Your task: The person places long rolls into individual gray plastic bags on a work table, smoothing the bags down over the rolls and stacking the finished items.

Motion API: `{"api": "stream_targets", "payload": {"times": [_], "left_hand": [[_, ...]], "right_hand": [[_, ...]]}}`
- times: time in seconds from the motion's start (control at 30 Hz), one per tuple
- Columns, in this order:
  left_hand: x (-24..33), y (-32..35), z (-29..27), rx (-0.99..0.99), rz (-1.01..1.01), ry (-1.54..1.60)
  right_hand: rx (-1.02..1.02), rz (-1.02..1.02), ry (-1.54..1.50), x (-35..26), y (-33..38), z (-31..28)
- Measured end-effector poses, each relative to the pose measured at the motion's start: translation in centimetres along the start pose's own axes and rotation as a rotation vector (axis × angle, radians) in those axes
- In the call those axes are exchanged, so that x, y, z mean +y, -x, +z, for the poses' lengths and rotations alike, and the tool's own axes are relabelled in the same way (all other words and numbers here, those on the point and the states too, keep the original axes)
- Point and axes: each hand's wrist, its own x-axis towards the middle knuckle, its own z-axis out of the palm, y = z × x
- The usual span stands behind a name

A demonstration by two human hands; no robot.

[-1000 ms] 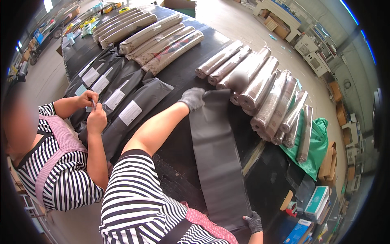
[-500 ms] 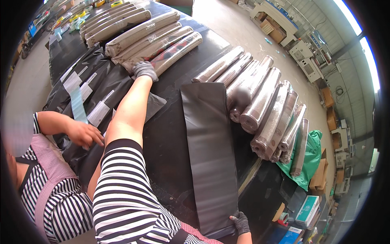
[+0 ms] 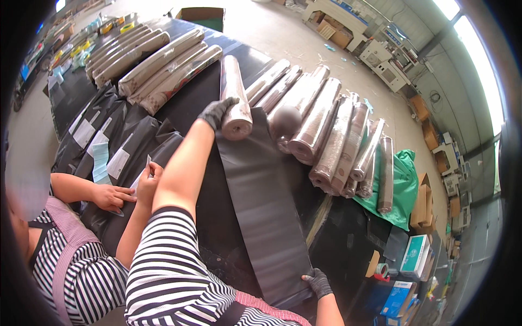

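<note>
My left hand (image 3: 216, 111), in a dark glove, grips the near end of a plastic-wrapped brown roll (image 3: 234, 89). The roll is lifted at the far end of a long black sheet (image 3: 261, 206) that lies flat on the black table (image 3: 331, 244). My right hand (image 3: 317, 282), also gloved, presses down on the sheet's near right corner. More wrapped rolls (image 3: 326, 141) lie side by side just right of the sheet.
A co-worker's hands (image 3: 128, 190) at the left handle labels on a pile of black bags (image 3: 117, 141). Another row of wrapped rolls (image 3: 157, 62) lies at the far left. A green cloth (image 3: 402, 190), cardboard boxes (image 3: 416, 255) and a tape roll (image 3: 382, 270) sit at the right.
My left hand reached to the far row of rolls, took hold of one and brought it back to the far end of the black sheet. My right hand stayed on the near corner.
</note>
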Motion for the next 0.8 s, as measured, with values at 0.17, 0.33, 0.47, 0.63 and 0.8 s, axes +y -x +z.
{"api": "stream_targets", "payload": {"times": [0.17, 0.33, 0.47, 0.63, 0.8], "left_hand": [[-7.1, 17.8, 7.1, -0.431, 0.046, 0.307], [-14.1, 38.0, 12.8, -0.511, 0.176, -0.136], [-22.1, 46.9, 16.3, -0.739, 0.292, -0.603], [-24.5, 47.7, 15.4, -0.801, 0.253, -1.134], [-31.3, 50.7, 15.0, -0.857, 0.214, -1.509]], "right_hand": [[0.034, -0.116, -0.112, 0.4, 0.9, -0.3], [0.167, -0.489, -0.462, -3.0, 2.1, -2.9], [-0.051, -0.905, -1.042, -10.1, 11.3, -6.5], [0.149, -0.525, -1.242, 4.8, 13.5, -8.1], [0.276, -0.347, -0.976, 20.5, 16.7, -6.8]]}}
